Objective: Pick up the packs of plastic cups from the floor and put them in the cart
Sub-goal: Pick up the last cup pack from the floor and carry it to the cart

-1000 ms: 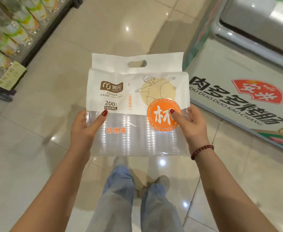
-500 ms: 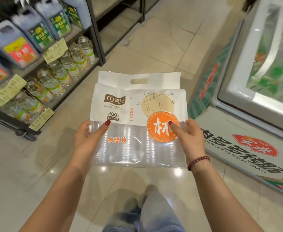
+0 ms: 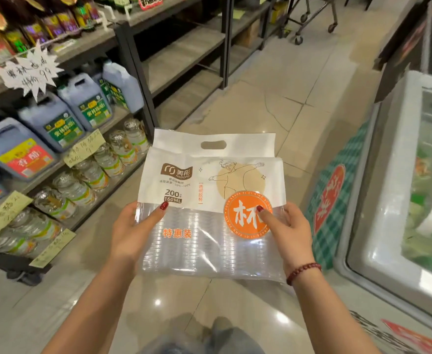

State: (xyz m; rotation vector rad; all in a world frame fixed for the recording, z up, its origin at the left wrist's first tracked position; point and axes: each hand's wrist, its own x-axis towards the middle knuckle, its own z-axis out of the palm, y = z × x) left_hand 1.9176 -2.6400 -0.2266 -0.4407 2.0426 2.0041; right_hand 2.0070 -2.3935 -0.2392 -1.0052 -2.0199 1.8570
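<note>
Pack of cups (image 3: 210, 190) centre, over floor (image 3: 273, 93); shelves (image 3: 179, 54) left, freezer (image 3: 393, 175) right, cart (image 3: 309, 16) far ahead.

Glossy beige tile floor (image 3: 299, 103) with light glints — dark metal shelving (image 3: 184, 54) left, chest freezer (image 3: 401, 175) right.

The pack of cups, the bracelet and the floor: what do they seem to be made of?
The pack of cups looks like thin plastic film: matt white above, clear and glossy below, stacked cups showing through. The bracelet seems polished dark red beads; wood or stone, I cannot tell. The floor looks like glazed beige tile: grout lines, lamp reflections.
</note>
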